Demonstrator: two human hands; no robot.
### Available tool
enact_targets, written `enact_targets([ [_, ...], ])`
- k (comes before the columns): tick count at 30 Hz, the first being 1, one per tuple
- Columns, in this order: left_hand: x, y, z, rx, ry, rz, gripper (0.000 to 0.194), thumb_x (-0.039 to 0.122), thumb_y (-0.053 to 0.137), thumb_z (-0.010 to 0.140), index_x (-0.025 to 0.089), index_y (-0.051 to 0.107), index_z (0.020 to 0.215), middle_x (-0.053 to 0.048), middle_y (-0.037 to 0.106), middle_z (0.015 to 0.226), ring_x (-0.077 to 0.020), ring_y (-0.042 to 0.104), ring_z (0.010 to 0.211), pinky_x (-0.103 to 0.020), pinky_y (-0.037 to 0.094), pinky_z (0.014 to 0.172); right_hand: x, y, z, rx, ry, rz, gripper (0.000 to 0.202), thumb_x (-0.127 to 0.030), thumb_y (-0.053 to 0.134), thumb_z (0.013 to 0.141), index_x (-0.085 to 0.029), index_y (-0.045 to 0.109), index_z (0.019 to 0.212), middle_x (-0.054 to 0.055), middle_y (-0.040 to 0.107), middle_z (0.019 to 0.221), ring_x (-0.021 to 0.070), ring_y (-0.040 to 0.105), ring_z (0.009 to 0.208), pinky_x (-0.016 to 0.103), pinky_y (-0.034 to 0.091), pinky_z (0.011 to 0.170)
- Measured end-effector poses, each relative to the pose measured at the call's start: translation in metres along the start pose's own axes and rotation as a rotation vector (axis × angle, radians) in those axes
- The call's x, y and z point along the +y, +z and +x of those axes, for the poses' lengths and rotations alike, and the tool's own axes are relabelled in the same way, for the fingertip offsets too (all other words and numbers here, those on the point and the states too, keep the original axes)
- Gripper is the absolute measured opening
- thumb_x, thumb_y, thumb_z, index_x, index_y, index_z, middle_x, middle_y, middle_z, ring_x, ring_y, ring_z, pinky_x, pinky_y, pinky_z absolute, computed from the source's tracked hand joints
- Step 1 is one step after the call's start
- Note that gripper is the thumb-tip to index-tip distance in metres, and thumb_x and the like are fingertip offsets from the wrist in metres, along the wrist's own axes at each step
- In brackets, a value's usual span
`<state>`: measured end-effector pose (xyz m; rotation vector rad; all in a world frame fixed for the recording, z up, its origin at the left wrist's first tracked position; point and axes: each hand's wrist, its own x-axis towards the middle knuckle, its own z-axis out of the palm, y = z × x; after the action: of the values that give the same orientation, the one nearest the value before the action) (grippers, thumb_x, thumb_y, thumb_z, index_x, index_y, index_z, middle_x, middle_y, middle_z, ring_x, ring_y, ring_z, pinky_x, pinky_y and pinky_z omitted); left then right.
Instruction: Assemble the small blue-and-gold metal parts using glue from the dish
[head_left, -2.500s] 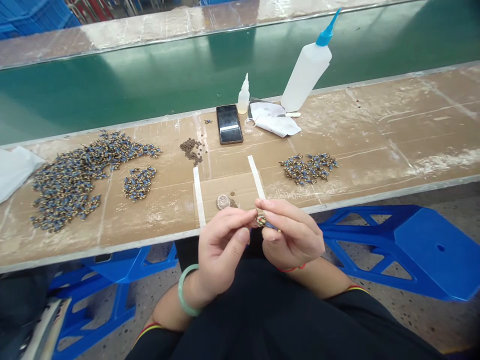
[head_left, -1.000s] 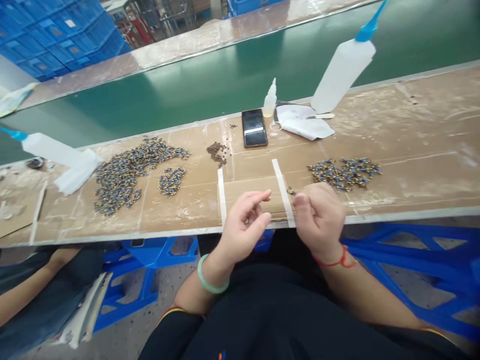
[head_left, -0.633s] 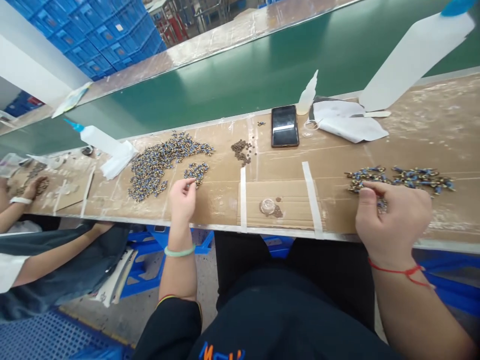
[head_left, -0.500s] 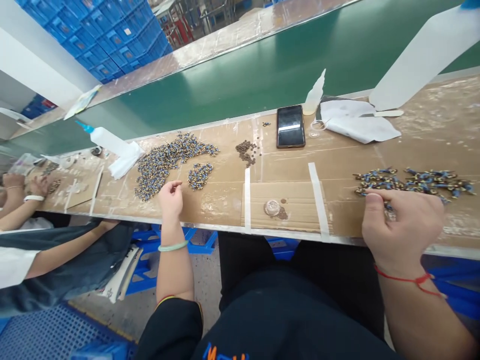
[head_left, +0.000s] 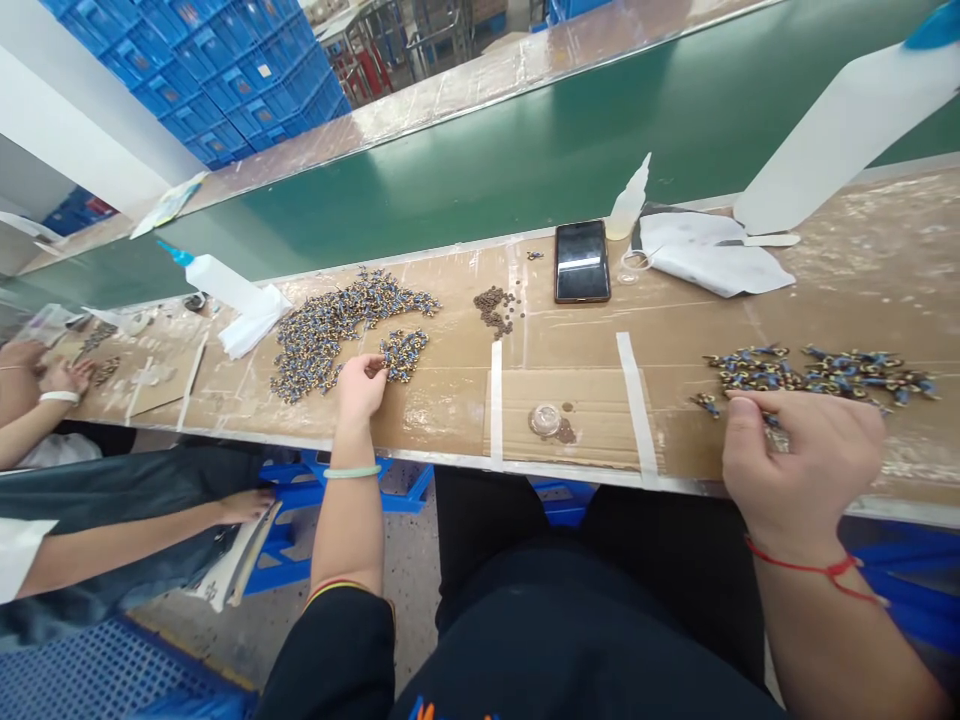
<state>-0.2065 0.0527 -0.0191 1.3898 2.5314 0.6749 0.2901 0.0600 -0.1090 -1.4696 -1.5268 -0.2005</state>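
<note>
My left hand (head_left: pixel 361 387) has thumb and fingers pinched together at the near left edge of a small pile of tiny blue-and-gold figures (head_left: pixel 405 352). Whatever is between those fingertips is too small to make out. A larger heap of the same figures (head_left: pixel 319 325) spreads behind and left of it. My right hand (head_left: pixel 806 450) is closed, knuckles up, at the near side of another group of figures (head_left: pixel 862 370). Its fingertips are hidden, so I cannot see what they hold. One loose figure (head_left: pixel 705 403) lies just left of its thumb.
Between my hands lies a taped cardboard piece (head_left: pixel 592 400) with a small round clear dish (head_left: pixel 544 419). Behind it are small brown discs (head_left: pixel 493 308), a phone (head_left: pixel 582 262), a small dropper bottle (head_left: pixel 628 205) and white cloth (head_left: pixel 712 255). White bottles (head_left: pixel 832 130) stand nearby. Co-workers' hands (head_left: pixel 67 378) are far left.
My left hand has moved right and slightly up to the small pile. The right hand stays nearly in place; a loose figure now shows beside its thumb. A co-worker's hand at left has shifted.
</note>
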Motion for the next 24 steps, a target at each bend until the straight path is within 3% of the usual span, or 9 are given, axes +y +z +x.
enact_targets([
  [6, -0.007, 0.0, -0.002, 0.022, 0.004, 0.025, 0.005, 0.018, 0.065, 0.078, 0.019, 0.068, 0.074, -0.01, 0.074, 0.088, -0.0279, 0.069, 0.088, -0.042, 0.056, 0.093, -0.004, -0.003, -0.001, -0.007, -0.01, 0.004, 0.024, -0.047, 0.062, 0.082, -0.028, 0.067, 0.067, 0.009, 0.07, 0.063, 0.0278, 0.068, 0.064, 0.047, 0.045, 0.076],
  [10, -0.011, -0.001, -0.005, 0.049, 0.045, 0.009, 0.012, 0.016, 0.061, 0.081, 0.017, 0.071, 0.088, -0.009, 0.073, 0.097, -0.0246, 0.066, 0.088, -0.042, 0.056, 0.096, 0.0, -0.001, -0.002, 0.035, -0.096, 0.065, 0.018, -0.041, 0.066, 0.081, -0.028, 0.069, 0.071, 0.008, 0.07, 0.063, 0.0263, 0.065, 0.063, 0.046, 0.043, 0.075],
  [13, -0.011, -0.001, -0.01, 0.044, 0.112, -0.022, 0.026, 0.013, 0.061, 0.081, 0.016, 0.073, 0.103, -0.01, 0.072, 0.11, -0.0211, 0.066, 0.089, -0.039, 0.056, 0.099, 0.003, 0.001, -0.002, 0.04, -0.076, 0.055, 0.022, -0.044, 0.064, 0.082, -0.027, 0.068, 0.069, 0.008, 0.068, 0.062, 0.0259, 0.064, 0.062, 0.047, 0.043, 0.074],
  [18, -0.005, -0.002, -0.013, 0.017, 0.203, -0.075, 0.015, 0.013, 0.064, 0.081, 0.019, 0.074, 0.089, -0.007, 0.072, 0.101, -0.0219, 0.067, 0.089, -0.038, 0.056, 0.098, -0.003, -0.001, -0.001, 0.029, -0.064, 0.076, 0.023, -0.044, 0.065, 0.081, -0.027, 0.067, 0.066, 0.008, 0.067, 0.062, 0.0263, 0.065, 0.063, 0.047, 0.044, 0.076],
  [21, -0.001, -0.006, -0.012, 0.067, 0.2, -0.108, 0.009, 0.014, 0.066, 0.08, 0.02, 0.072, 0.081, -0.006, 0.072, 0.092, -0.0235, 0.068, 0.087, -0.038, 0.057, 0.093, -0.008, -0.004, 0.0, 0.013, -0.045, 0.058, 0.021, -0.041, 0.064, 0.084, -0.027, 0.067, 0.069, 0.008, 0.069, 0.065, 0.0268, 0.067, 0.066, 0.046, 0.045, 0.077],
  [24, 0.0, -0.012, -0.013, 0.182, 0.17, -0.155, 0.01, 0.019, 0.064, 0.084, 0.019, 0.073, 0.085, -0.008, 0.073, 0.093, -0.0251, 0.07, 0.09, -0.038, 0.058, 0.09, -0.011, -0.004, 0.001, 0.02, -0.066, 0.057, 0.02, -0.04, 0.064, 0.084, -0.027, 0.067, 0.07, 0.007, 0.069, 0.064, 0.0263, 0.066, 0.065, 0.046, 0.045, 0.075],
])
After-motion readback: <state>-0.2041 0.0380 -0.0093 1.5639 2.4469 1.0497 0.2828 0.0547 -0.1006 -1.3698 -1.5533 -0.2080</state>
